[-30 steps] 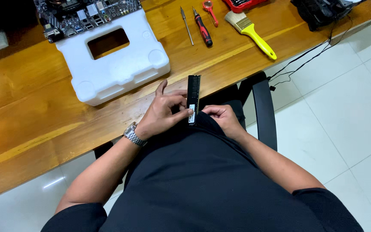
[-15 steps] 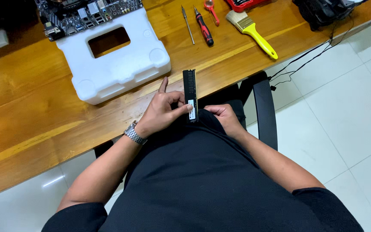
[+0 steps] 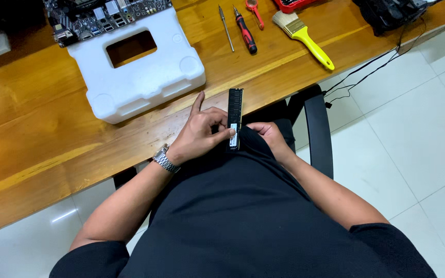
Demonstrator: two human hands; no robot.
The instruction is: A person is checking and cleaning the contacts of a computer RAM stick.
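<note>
The memory stick (image 3: 235,118) is pinched near its lower end between thumb and fingers of the left hand (image 3: 200,129), index finger raised off it; the right hand (image 3: 267,135) is closed at the same lower end from the other side, though its fingertips are partly hidden, so the exact hold cannot be told. The stick is held upright in front of the body, just past the edge of the wooden table (image 3: 37,134), its upper end free. It is best gripped by the edges only, with the contacts and chips left untouched, and kept straight, not flexed. The white foam block (image 3: 137,67) with the motherboard (image 3: 104,13) lies well apart on the table, as do the screwdriver (image 3: 245,31) and brush (image 3: 305,37).
</note>
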